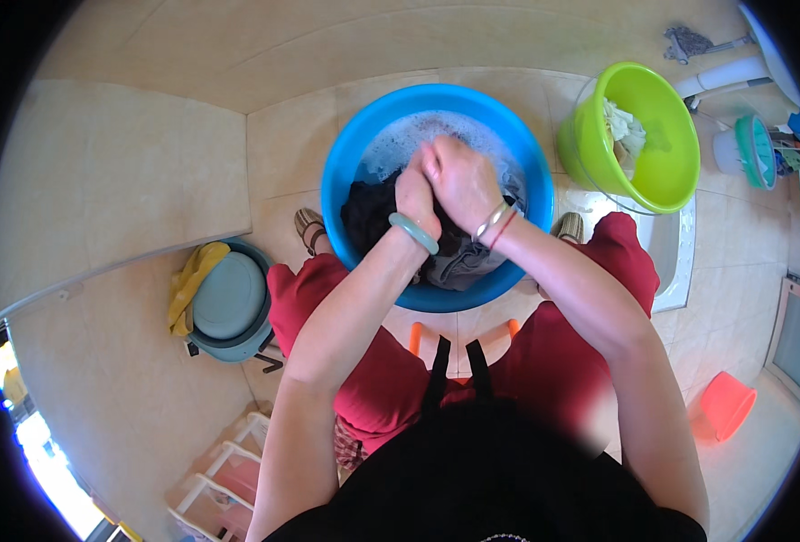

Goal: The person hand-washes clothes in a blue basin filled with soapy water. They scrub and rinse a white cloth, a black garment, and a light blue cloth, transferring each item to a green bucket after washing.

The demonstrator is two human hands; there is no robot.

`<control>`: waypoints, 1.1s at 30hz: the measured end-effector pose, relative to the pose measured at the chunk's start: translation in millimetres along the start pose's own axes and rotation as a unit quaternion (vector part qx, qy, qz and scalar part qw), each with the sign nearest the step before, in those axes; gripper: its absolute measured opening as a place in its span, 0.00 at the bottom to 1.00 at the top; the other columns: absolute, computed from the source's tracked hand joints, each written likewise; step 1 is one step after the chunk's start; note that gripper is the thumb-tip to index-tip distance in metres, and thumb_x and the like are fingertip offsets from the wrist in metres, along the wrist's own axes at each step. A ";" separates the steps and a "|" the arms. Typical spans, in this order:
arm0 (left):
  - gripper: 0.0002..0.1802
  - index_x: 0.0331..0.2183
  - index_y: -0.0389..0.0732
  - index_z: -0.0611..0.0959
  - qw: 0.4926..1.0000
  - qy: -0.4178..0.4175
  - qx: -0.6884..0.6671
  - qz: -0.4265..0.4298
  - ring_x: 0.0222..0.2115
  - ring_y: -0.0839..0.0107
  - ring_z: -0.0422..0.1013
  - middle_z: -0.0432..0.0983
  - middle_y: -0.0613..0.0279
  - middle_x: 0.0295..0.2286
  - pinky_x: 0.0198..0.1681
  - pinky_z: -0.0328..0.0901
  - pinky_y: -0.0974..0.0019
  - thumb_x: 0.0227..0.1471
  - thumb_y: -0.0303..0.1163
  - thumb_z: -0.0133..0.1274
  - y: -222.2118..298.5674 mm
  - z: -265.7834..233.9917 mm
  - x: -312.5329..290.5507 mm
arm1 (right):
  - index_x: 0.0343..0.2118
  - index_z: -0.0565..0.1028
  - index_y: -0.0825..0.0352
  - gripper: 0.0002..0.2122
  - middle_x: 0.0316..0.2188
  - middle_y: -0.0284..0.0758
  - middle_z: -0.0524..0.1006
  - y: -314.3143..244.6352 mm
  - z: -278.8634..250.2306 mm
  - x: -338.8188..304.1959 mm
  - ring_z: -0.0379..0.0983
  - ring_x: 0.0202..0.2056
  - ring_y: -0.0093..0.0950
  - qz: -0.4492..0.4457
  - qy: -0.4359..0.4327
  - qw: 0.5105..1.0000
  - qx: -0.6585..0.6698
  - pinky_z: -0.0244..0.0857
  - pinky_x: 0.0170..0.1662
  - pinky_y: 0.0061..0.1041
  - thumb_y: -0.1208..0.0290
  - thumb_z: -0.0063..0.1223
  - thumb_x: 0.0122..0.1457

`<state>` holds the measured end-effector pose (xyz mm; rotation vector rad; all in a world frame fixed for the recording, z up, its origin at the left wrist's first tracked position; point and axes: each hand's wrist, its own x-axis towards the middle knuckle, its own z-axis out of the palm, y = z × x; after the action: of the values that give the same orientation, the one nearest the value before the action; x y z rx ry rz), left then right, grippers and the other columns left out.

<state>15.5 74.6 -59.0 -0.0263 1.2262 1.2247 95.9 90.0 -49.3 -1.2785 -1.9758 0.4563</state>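
My left hand (414,191) and my right hand (465,181) are pressed together over a large blue basin (338,154). The fingers of both are closed, and whatever lies between them, if anything, is hidden. A jade-green bangle (413,233) circles my left wrist; a silver bangle (490,222) and a red cord are on my right. Below the hands, dark wet clothes (364,212) lie in the basin, with a grey garment (463,266) at its near side. Soapy, foamy water (400,135) fills the far part.
A lime-green bucket (673,163) with pale cloth (624,135) inside stands right of the basin, beside a white floor-level fixture (675,262). Stacked grey-blue basins (228,298) with a yellow cloth (196,275) are at left. A coral bucket (727,406) and white rack (215,488) stand nearer.
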 end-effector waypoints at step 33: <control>0.13 0.28 0.47 0.77 0.985 -0.166 -0.029 -0.031 0.30 0.71 0.70 0.73 0.67 0.26 0.34 0.65 0.66 0.57 0.43 0.45 8.7 -32.0 23.5 | 0.26 0.69 0.67 0.11 0.23 0.45 0.74 -31.7 -9.9 -4.8 0.72 0.23 0.43 -0.007 -0.045 0.996 0.072 0.66 0.24 0.39 0.66 0.45 0.60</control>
<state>-16.4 75.3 -84.2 0.0933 0.8935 1.1554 84.3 70.8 -24.3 -1.1713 -1.9864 0.6480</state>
